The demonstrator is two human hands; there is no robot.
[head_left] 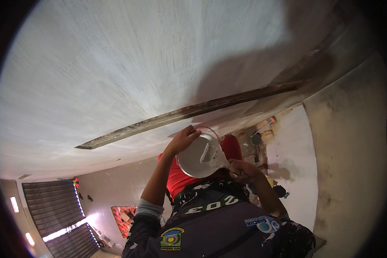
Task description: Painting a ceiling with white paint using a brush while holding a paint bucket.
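My left hand (185, 138) grips the upper rim of a white bucket (191, 160) with a thin looped handle, held close to my body. The fingers of my right hand (241, 171) are closed on the handle of a white paint-coated brush (210, 154), whose head is inside the bucket over the pale contents. Red clothing on my legs shows behind the bucket. Above it rises a pale wall (116, 77) with streaky white coating and a long, dark recessed channel (129, 130) running across it.
Down at the right stand a dark container (255, 139) and a long-handled tool (271, 121), beside a pale floor or wall surface (292, 146). At the lower left are slatted window coverings (51, 206) and a red patterned board or mat (120, 219). A shadow falls across the wall's upper right.
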